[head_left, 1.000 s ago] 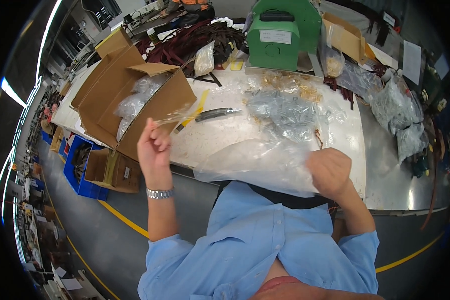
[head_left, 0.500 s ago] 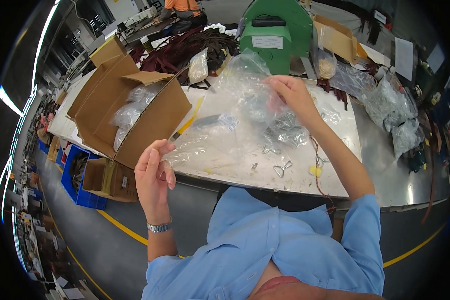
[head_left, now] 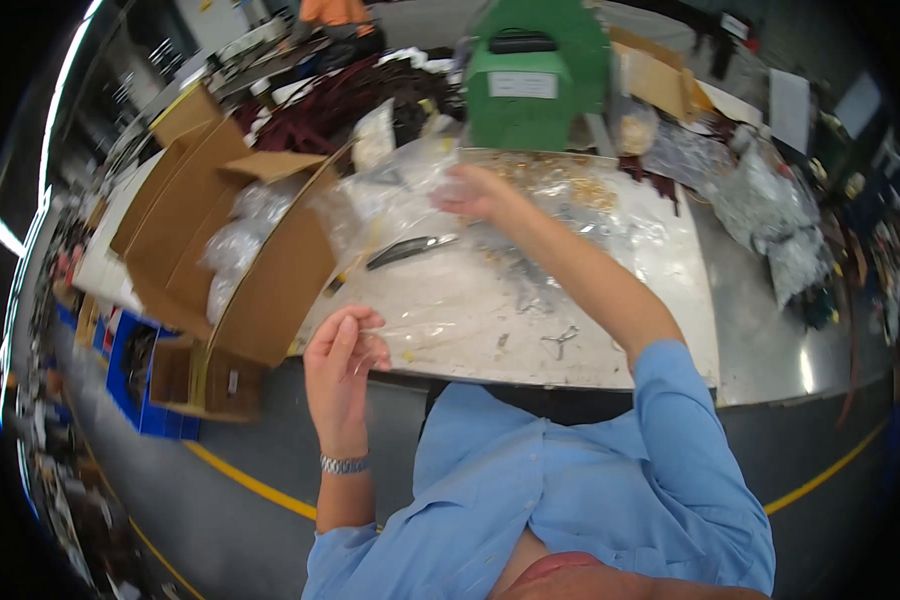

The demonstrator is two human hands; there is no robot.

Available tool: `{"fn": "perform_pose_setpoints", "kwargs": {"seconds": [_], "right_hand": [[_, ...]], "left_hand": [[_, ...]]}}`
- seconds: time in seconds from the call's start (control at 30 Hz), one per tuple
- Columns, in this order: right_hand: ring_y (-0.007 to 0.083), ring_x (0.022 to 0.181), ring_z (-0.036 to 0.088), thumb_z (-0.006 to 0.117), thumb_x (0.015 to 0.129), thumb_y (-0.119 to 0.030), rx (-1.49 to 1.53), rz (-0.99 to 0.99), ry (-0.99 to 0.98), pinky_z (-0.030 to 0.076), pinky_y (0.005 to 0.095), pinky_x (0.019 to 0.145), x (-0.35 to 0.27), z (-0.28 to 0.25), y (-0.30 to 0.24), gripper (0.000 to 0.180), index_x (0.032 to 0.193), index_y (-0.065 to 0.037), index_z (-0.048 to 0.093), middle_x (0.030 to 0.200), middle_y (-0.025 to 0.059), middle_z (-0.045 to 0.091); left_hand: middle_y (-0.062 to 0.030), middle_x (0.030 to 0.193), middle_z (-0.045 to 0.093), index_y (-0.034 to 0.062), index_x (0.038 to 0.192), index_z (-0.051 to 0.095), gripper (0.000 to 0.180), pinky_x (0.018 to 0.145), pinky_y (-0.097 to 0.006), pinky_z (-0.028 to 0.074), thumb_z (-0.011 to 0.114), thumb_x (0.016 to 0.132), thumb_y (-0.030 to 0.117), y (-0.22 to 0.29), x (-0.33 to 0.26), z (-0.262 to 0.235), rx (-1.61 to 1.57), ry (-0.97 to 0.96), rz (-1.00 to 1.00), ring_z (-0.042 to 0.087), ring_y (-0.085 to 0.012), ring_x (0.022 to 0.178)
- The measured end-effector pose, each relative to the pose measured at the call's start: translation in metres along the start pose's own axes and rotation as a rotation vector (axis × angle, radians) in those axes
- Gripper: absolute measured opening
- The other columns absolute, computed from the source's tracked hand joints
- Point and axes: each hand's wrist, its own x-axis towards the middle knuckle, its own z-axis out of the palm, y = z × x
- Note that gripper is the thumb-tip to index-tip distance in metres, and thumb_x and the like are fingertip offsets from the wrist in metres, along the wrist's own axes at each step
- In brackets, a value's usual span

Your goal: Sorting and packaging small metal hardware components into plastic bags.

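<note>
My left hand [head_left: 346,365], with a metal watch on the wrist, pinches the edge of a clear plastic bag [head_left: 420,336] over the front of the white table. My right hand [head_left: 478,193] reaches across the table, its fingers blurred and closed on another clear plastic bag [head_left: 385,192]. That bag hangs by the right wall of the open cardboard box [head_left: 278,285]. Below it lies a dark-handled tool [head_left: 410,251], whose kind I cannot make out. Loose metal triangular wire pieces [head_left: 560,342] are on the table, some under my right forearm.
Bagged bundles [head_left: 235,255] fill the cardboard box. A green machine [head_left: 522,85] stands at the back. Clear bags of parts [head_left: 775,220] are piled at the right, dark red strips [head_left: 320,112] at the far left. A blue bin [head_left: 135,385] sits on the floor.
My right hand has moved left with its bag toward the box, baring the dark-handled tool and small yellowish bits near the machine. My left hand has shifted slightly right and down.
</note>
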Motion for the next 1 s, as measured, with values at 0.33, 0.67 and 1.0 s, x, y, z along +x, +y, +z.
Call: {"fn": "perform_pose_setpoints", "kwargs": {"seconds": [0.33,0.67,1.0], "right_hand": [[0.0320,0.091,0.078,0.051,0.111,-0.045,-0.778,-0.368,-0.544,0.064,0.0417,0.073,-0.227,-0.077,0.040,0.052,0.119,0.004,0.068,0.105,0.0200,0.078],[0.0080,0.069,0.069,0.070,0.104,-0.024,-0.312,-0.184,-0.303,0.053,0.0226,0.059,-0.404,-0.241,0.100,0.026,0.113,0.000,0.075,0.089,0.0061,0.077],[0.0082,0.067,0.068,0.071,0.102,-0.020,-0.222,-0.473,-0.007,0.053,0.0238,0.059,-0.528,-0.332,0.155,0.023,0.111,0.002,0.075,0.086,0.0074,0.076]], "left_hand": [[-0.0138,0.098,0.070,-0.0051,0.114,0.068,0.022,0.065,-0.030,0.057,0.058,0.109,0.014,-0.036,0.016,0.047,0.213,-0.502,0.098,0.068,-0.0170,0.077],[-0.0127,0.096,0.072,-0.0075,0.111,0.071,0.017,0.078,-0.033,0.056,0.059,0.105,0.004,-0.072,-0.017,0.200,0.476,-1.220,-0.074,0.067,-0.0185,0.080],[-0.0150,0.118,0.070,-0.0058,0.110,0.070,0.015,0.081,-0.034,0.058,0.060,0.100,-0.004,-0.124,-0.066,0.325,0.495,-1.698,-0.612,0.070,-0.0204,0.088]]}}
